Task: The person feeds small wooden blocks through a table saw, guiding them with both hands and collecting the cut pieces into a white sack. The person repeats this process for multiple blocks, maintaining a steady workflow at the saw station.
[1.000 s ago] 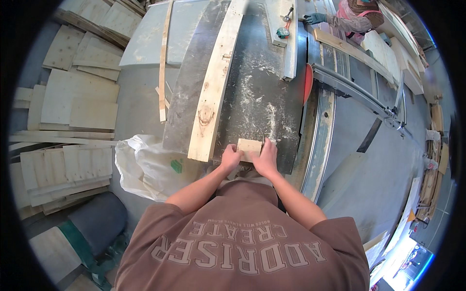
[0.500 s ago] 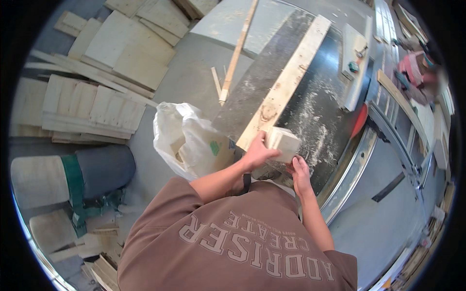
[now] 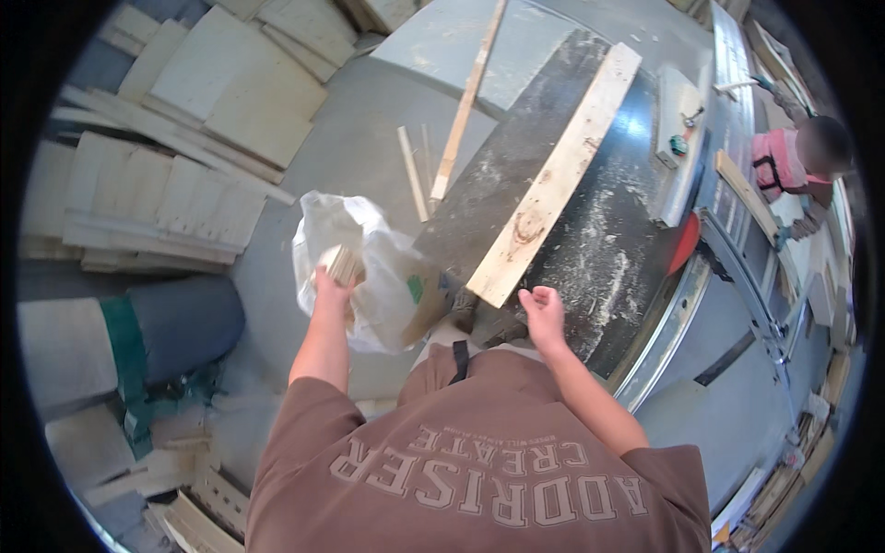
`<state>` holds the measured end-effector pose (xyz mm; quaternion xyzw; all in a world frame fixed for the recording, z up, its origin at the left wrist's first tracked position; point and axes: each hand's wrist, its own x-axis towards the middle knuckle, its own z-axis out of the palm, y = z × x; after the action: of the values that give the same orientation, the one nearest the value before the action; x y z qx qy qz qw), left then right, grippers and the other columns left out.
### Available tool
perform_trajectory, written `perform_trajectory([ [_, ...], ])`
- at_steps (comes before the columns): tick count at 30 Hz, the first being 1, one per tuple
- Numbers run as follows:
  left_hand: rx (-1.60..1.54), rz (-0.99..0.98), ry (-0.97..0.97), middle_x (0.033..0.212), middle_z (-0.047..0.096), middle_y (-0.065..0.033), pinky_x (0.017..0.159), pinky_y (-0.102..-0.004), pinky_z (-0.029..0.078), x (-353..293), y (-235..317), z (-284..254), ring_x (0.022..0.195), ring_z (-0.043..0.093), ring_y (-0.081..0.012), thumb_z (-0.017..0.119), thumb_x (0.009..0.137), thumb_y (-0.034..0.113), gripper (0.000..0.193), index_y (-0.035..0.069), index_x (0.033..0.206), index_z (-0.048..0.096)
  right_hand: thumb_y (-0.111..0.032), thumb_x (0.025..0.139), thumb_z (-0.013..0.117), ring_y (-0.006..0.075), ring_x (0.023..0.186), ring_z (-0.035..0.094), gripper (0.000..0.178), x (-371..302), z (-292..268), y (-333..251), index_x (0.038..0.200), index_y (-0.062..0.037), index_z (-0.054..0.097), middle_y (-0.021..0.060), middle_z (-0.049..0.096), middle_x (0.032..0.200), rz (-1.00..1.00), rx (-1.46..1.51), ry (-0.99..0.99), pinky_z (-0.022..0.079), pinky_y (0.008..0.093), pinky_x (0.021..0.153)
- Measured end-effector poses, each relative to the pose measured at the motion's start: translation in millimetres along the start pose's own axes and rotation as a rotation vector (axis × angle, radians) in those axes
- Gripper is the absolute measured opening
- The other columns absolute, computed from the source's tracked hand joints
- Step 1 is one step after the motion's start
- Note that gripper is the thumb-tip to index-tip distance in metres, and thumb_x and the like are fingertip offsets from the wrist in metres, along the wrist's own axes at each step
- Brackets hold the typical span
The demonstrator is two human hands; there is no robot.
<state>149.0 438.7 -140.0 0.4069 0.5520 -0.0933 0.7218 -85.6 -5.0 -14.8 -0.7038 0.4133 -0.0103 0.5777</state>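
Observation:
My left hand (image 3: 334,286) is closed around a small stack of pale wooden blocks (image 3: 343,264) at the mouth of a white plastic bag (image 3: 309,230). The bag stands on the floor to my left, its near wall bulging. My right hand (image 3: 544,315) hovers beside the near end of a long wooden board (image 3: 558,175), loosely curled, thumb apart from the fingers and nothing in it. That board lies lengthwise on a dark, sawdust-strewn table (image 3: 590,267).
A red saw guard (image 3: 684,244) and a metal rail (image 3: 668,327) run along the table's right side. Stacked wooden panels (image 3: 240,83) fill the left. Narrow wood strips (image 3: 470,101) lie ahead. A co-worker in pink (image 3: 779,161) stands at the far right.
The block stack has gone left with my left hand, from in front of me to the bag. My right hand has let go of it. The co-worker has shifted.

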Motion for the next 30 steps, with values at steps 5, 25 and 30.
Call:
perform_trajectory([
  [5, 0.162, -0.016, -0.22, 0.125, 0.071, -0.0155, 0.092, -0.0538, 0.056, 104.2, -37.1, -68.7, 0.111, 0.07, -0.0361, 0.062, 0.101, 0.036, 0.042, 0.008, 0.131, 0.067, -0.048, 0.089, 0.087, 0.0342, 0.123, 0.062, 0.08, 47.9, 59.3, 16.6, 0.137, 0.0078, 0.055, 0.0245, 0.063, 0.133, 0.246, -0.174, 0.08, 0.05, 0.0449, 0.108],
  [25, 0.374, 0.307, 0.048, 0.11, 0.072, -0.022, 0.071, -0.0503, 0.061, -17.4, -45.0, 3.3, 0.089, 0.073, -0.0325, 0.073, 0.092, 0.007, 0.032, -0.019, 0.11, 0.066, -0.043, 0.066, 0.096, 0.0375, 0.129, 0.06, 0.095, 60.5, 95.7, -59.6, 0.132, -0.0033, 0.041, 0.0193, 0.056, 0.135, 0.431, -0.485, 0.414, 0.058, 0.0538, 0.101],
  [30, 0.424, 0.389, 0.013, 0.116, 0.071, -0.0241, 0.075, -0.05, 0.062, -19.9, -41.4, -8.4, 0.094, 0.074, -0.0342, 0.074, 0.091, 0.013, 0.046, -0.023, 0.118, 0.064, -0.047, 0.067, 0.094, 0.0382, 0.127, 0.063, 0.096, 39.1, 47.6, -59.8, 0.133, 0.0001, 0.043, 0.0219, 0.059, 0.134, 0.298, -0.527, 0.386, 0.059, 0.0494, 0.1],
])
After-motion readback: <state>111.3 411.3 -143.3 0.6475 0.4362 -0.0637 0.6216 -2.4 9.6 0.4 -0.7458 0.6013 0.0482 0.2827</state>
